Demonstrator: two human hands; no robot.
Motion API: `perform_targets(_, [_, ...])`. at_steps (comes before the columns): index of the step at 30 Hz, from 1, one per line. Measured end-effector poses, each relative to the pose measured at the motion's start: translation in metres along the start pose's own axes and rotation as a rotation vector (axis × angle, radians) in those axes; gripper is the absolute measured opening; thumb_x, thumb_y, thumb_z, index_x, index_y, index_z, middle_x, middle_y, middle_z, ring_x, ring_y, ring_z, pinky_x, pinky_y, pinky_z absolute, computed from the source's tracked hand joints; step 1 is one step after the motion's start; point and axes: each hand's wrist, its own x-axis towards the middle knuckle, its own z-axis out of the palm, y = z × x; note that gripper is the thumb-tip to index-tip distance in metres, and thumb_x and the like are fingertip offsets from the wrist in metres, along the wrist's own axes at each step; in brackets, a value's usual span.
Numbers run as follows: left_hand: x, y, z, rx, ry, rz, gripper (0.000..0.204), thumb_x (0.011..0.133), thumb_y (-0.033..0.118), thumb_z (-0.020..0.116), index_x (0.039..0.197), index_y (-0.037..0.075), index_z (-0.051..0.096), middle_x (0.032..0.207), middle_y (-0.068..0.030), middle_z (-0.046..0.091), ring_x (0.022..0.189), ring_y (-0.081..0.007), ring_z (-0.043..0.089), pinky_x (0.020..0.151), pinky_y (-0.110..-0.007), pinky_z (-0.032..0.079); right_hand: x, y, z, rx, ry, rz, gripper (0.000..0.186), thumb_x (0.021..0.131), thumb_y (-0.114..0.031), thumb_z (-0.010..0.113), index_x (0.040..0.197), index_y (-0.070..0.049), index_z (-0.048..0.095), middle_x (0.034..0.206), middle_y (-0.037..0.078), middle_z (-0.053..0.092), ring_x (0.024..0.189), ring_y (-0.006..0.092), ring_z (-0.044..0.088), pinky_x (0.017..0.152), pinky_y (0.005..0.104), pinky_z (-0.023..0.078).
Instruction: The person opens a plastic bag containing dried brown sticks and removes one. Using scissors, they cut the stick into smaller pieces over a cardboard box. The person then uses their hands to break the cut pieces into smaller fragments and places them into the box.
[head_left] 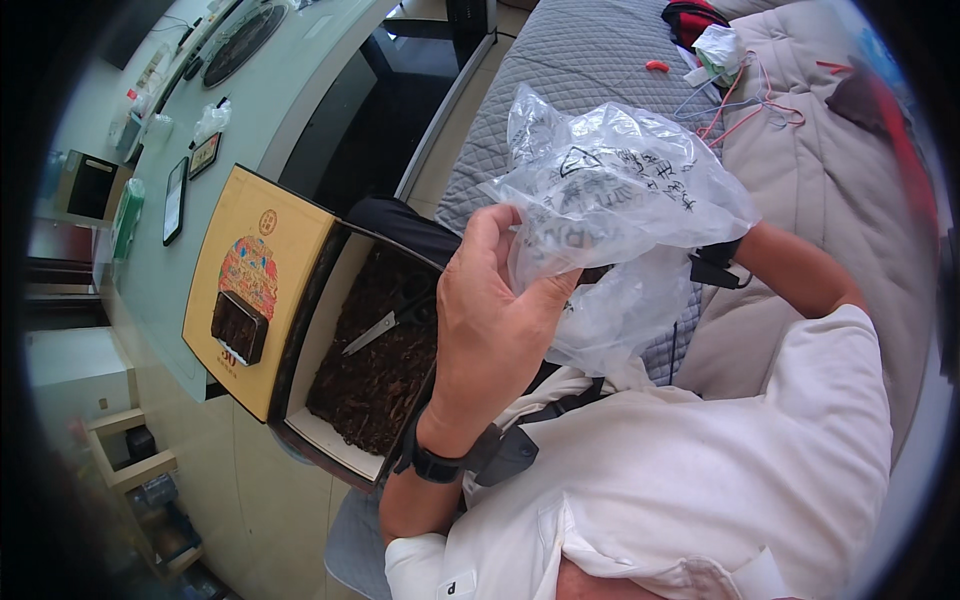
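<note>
- Left hand (490, 320): raised at centre, fingers (545, 300) pinched on the near edge of a clear plastic bag (610, 200) with black print.
- Right hand: hidden behind the bag; grip cannot be told.
- Handling: thin film; best held with light, even tension at the edge.
- Open box (375, 350): left of the hand, dark leaf filling, scissors (385, 325) lying on top.
- Box lid (255, 285): yellow, rectangular, round multicoloured emblem, dark block pictured.
- Grey quilted bed (580, 70): far side.

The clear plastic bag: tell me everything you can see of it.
The clear plastic bag is thin, crinkled film, see-through with black printing across it. It is bunched and puffed, held up in front of the person's chest above a grey quilted cover. The left hand pinches its lower left edge; the right hand is hidden behind it. Whether anything is inside cannot be told.
</note>
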Motion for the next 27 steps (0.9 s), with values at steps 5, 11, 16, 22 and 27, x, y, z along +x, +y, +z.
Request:
perform_targets(5, [0.000, -0.002, 0.003, -0.040, -0.034, 0.011, 0.043, 0.098, 0.010, 0.071, 0.133, -0.006, 0.050, 0.117, -0.0112, 0.069, 0.097, -0.0101, 0.065, 0.081, -0.026, 0.056, -0.005, -0.004, -0.002, 0.070, 0.001, 0.020, 0.024, 0.095, -0.016, 0.066, 0.118, -0.009, 0.068, 0.105, 0.010, 0.070, 0.093, 0.0230, 0.066, 0.080, 0.0373, 0.054])
perform_targets(11, [-0.001, -0.001, 0.005, -0.108, -0.010, -0.008, 0.042, 0.096, 0.012, 0.074, 0.126, -0.009, 0.053, 0.113, -0.0157, 0.071, 0.102, -0.0146, 0.067, 0.089, -0.030, 0.054, -0.010, -0.005, 0.001, 0.124, 0.006, 0.040, 0.023, 0.096, -0.016, 0.066, 0.117, -0.008, 0.069, 0.103, 0.010, 0.070, 0.091, 0.0222, 0.067, 0.079, 0.0368, 0.055])
perform_targets(16, [0.000, 0.002, -0.001, -0.099, 0.007, -0.015, 0.045, 0.096, 0.014, 0.075, 0.128, -0.009, 0.053, 0.117, -0.0147, 0.070, 0.105, -0.0148, 0.066, 0.091, -0.030, 0.053, -0.012, -0.006, 0.002, 0.143, 0.004, 0.050, 0.022, 0.096, -0.017, 0.066, 0.116, -0.008, 0.069, 0.102, 0.010, 0.071, 0.090, 0.0215, 0.067, 0.078, 0.0364, 0.055])
perform_targets(22, [0.005, 0.007, -0.004, -0.131, 0.001, -0.032, 0.046, 0.095, 0.014, 0.075, 0.129, -0.009, 0.053, 0.120, -0.0153, 0.069, 0.109, -0.0152, 0.065, 0.095, -0.030, 0.052, -0.008, -0.012, 0.001, 0.070, -0.007, 0.075, 0.021, 0.096, -0.017, 0.066, 0.115, -0.008, 0.069, 0.101, 0.009, 0.071, 0.088, 0.0206, 0.067, 0.076, 0.0359, 0.055])
perform_targets(27, [0.006, 0.005, -0.004, -0.129, 0.006, -0.019, 0.046, 0.095, 0.012, 0.075, 0.129, -0.009, 0.052, 0.121, -0.0157, 0.069, 0.110, -0.0158, 0.065, 0.097, -0.030, 0.052, -0.005, -0.027, 0.003, -0.277, -0.010, -0.084, 0.027, 0.102, -0.015, 0.058, 0.127, -0.010, 0.066, 0.103, 0.008, 0.075, 0.087, 0.0197, 0.073, 0.080, 0.0316, 0.058])
